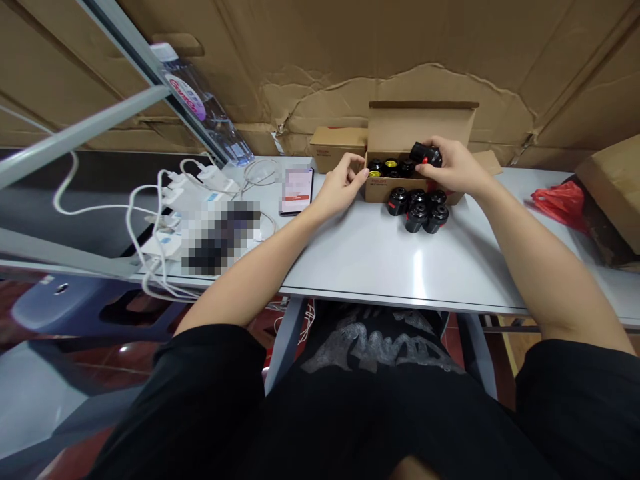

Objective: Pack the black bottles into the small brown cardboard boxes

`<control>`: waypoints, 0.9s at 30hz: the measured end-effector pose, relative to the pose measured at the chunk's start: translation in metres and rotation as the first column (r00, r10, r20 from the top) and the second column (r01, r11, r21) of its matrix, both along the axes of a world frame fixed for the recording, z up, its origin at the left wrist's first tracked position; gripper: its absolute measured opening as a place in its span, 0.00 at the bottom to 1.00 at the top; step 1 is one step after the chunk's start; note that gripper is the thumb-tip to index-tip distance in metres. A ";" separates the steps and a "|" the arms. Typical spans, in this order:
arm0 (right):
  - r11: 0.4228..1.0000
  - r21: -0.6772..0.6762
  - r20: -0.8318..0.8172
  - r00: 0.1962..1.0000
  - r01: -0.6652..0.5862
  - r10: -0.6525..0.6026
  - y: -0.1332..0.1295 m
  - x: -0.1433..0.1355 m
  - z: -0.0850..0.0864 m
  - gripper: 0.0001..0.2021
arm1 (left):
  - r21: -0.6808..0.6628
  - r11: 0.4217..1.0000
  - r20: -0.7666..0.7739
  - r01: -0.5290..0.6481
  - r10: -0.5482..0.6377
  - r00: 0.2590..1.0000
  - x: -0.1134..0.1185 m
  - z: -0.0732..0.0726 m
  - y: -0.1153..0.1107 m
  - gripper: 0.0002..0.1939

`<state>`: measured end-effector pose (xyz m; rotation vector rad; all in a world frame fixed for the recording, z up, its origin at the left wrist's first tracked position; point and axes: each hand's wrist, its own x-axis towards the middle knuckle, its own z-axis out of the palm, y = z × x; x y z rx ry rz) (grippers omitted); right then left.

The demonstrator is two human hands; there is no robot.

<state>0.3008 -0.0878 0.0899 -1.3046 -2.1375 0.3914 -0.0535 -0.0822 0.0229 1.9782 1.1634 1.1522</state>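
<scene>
An open cardboard box (376,193) stands on the white table, its lid flap raised at the back. Black cylinders, some showing yellow ends, fill part of it. My right hand (450,163) grips a black cylinder (425,155) with a red mark, tilted on its side over the box's right part. At the box's left end, my left hand (346,183) has its thumb and fingertips at the edge, fingers curled and a little apart, with nothing visible between them. Several black cylinders (417,217) stand upright on the table in front of the box.
A closed cardboard box (339,148) and a phone (297,191) are left of the open box. Further left are white cables, power strips (193,190) and a water bottle (210,110). A red plastic bag (560,203) lies at right beside a larger carton (615,187).
</scene>
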 end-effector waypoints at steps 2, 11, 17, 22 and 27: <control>1.000 0.004 -0.006 1.000 -0.007 0.007 0.000 -0.001 0.000 0.37 | -0.006 1.000 -0.005 -0.001 0.001 1.000 -0.001 0.000 0.000 0.17; 0.999 -0.038 -0.034 0.999 -0.019 0.018 0.005 -0.003 -0.003 0.30 | 0.014 1.000 -0.020 0.000 0.000 1.000 -0.002 0.001 -0.002 0.21; 0.997 0.046 -0.060 0.996 -0.060 0.063 0.004 -0.001 -0.006 0.33 | 0.034 0.999 -0.001 0.013 -0.013 1.000 -0.003 -0.003 0.002 0.22; 0.999 0.013 -0.066 0.997 -0.033 0.034 0.006 0.001 -0.008 0.35 | 0.042 0.998 0.043 0.037 -0.038 0.998 -0.005 -0.008 0.007 0.24; 1.000 0.030 -0.027 1.000 -0.005 0.006 0.010 0.002 -0.011 0.35 | 0.050 0.998 0.043 0.041 -0.043 0.998 -0.005 -0.009 0.008 0.22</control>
